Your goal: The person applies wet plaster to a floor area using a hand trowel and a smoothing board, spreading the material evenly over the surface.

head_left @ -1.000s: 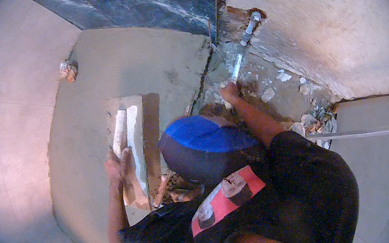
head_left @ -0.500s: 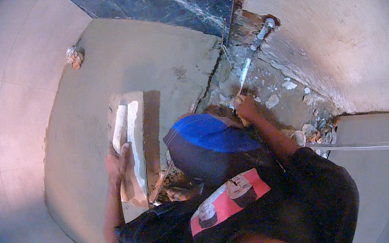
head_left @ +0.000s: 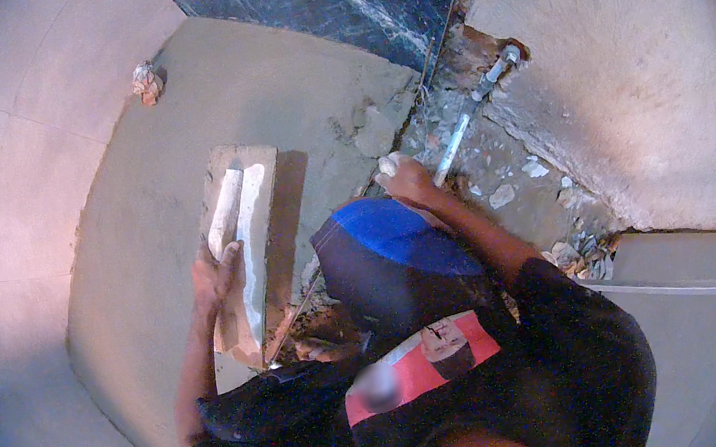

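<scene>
With my left hand (head_left: 215, 277) I grip the pale handle (head_left: 226, 207) of a long, worn float (head_left: 257, 192), whose board lies over the grey screed (head_left: 130, 292). My right hand (head_left: 410, 181) is closed round a small whitish object (head_left: 388, 164), too indistinct to name, above the screed's cracked edge, just left of a white pipe (head_left: 454, 144). The pipe runs up to a grey fitting (head_left: 496, 69) at the wall recess. My knee in dark and blue cloth (head_left: 393, 246) hides part of the floor below that hand.
A dark marbled panel (head_left: 318, 5) stands at the back, a rough pale wall (head_left: 620, 68) at the right, smooth paler tiles (head_left: 11, 226) at the left. Rubble (head_left: 578, 257) lies by a long metal bar (head_left: 687, 287) at right. A crumpled lump (head_left: 147, 84) sits on the screed's far left.
My right hand has moved left, away from the pipe to the screed's edge. My left hand and the float sit slightly higher in the picture, and the whole view has shifted a little.
</scene>
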`<state>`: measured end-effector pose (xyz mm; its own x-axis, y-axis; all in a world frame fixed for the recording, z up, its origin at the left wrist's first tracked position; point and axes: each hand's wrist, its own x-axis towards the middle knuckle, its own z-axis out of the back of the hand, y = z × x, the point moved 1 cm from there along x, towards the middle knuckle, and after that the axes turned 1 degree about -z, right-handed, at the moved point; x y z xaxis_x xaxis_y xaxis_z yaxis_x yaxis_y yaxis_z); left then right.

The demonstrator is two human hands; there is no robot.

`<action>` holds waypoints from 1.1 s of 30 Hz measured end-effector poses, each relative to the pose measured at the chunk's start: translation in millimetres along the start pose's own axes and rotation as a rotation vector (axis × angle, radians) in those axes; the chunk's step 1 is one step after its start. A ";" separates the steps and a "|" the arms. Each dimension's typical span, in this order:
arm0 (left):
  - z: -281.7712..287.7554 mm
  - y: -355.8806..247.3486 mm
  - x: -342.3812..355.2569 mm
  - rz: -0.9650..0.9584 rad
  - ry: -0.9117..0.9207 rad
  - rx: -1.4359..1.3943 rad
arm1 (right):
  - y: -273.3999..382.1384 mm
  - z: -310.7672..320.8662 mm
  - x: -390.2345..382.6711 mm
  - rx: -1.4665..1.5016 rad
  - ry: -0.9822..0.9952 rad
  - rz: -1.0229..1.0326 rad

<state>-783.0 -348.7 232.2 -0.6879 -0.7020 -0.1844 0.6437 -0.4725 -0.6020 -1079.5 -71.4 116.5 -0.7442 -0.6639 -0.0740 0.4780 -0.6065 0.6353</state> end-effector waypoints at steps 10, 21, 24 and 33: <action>-2.3 16.6 4.0 -0.036 -0.010 -0.097 | -39.7 18.7 -12.8 0.151 -0.239 -0.271; -4.2 5.5 5.5 0.055 0.015 -0.024 | -49.5 8.7 46.9 -0.477 -0.211 -0.225; -3.2 -1.7 4.6 0.065 0.005 0.006 | -46.2 11.2 62.7 -0.443 -0.254 -0.286; -2.2 -2.2 5.7 0.092 0.039 0.042 | -3.5 35.9 76.5 -0.275 -0.099 -0.332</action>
<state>-789.0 -350.5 230.8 -0.6372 -0.7227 -0.2677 0.7177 -0.4298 -0.5479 -1154.9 -104.4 136.3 -0.9131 -0.3763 -0.1571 0.3018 -0.8827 0.3601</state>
